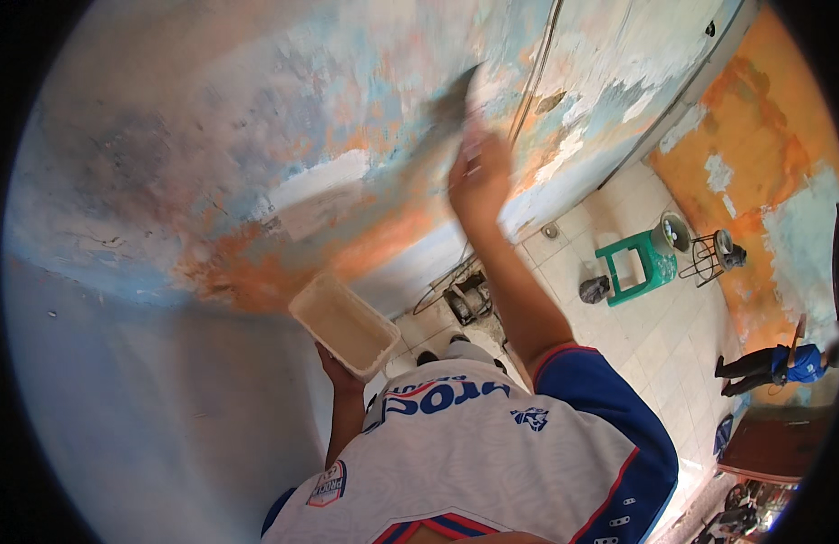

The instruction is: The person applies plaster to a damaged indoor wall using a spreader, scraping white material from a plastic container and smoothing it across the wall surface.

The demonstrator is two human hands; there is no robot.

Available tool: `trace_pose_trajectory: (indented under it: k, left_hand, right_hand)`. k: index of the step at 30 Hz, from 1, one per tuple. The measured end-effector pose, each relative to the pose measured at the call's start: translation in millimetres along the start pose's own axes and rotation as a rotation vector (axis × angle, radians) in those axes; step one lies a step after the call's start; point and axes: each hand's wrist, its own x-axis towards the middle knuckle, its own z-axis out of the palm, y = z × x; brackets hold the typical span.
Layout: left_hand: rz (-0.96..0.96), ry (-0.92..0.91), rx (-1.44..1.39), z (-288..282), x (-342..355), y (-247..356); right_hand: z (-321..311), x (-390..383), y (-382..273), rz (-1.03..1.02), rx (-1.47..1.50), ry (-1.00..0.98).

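My right hand [483, 181] is raised to the patchy wall [283, 100], its fingers wrapped round the handle of a scraper [475, 91]. Motion smears the tool, and its dark blade tip is at or close to the wall; contact is hard to judge. Low on the left, my left hand [340, 370] supports a rectangular plastic tub [380, 358] from below and the side. The tub is tilted, with a pale coating inside. Blue, orange and grey paint covers the wall, and a white filled patch [324, 181] lies between the tub and the scraper.
A cable [535, 77] runs along the wall. On the tiled floor are a motor-like machine [469, 297], a green stool [653, 263], a dark bundle [594, 289], a bucket [671, 233] and a metal stand [707, 258]. Another person [782, 364] in blue stands by the orange wall [737, 100].
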Motion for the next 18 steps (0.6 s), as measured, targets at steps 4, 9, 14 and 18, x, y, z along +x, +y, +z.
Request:
trace_pose_trajectory:
  k: [4,9,14,18]
  left_hand:
    - [0.061,0.02,0.027,-5.3,-7.6,5.0]
    - [0.053,0.045,-0.018,-26.5,-11.3,5.0]
    - [0.039,0.189,-0.038,1.2,-13.4,0.9]
    - [0.061,0.137,0.002,-14.9,-11.5,4.0]
  right_hand:
    - [-3.7,-55.1,-57.6,-0.075,0.281,-0.228]
    - [-27.6,20.7,7.5,0.256,0.047,0.049]
    - [1.7,-40.1,-37.9,-0.121,0.177,-0.199]
    - [-19.0,-57.6,-49.8,-0.088,0.349,-0.275]
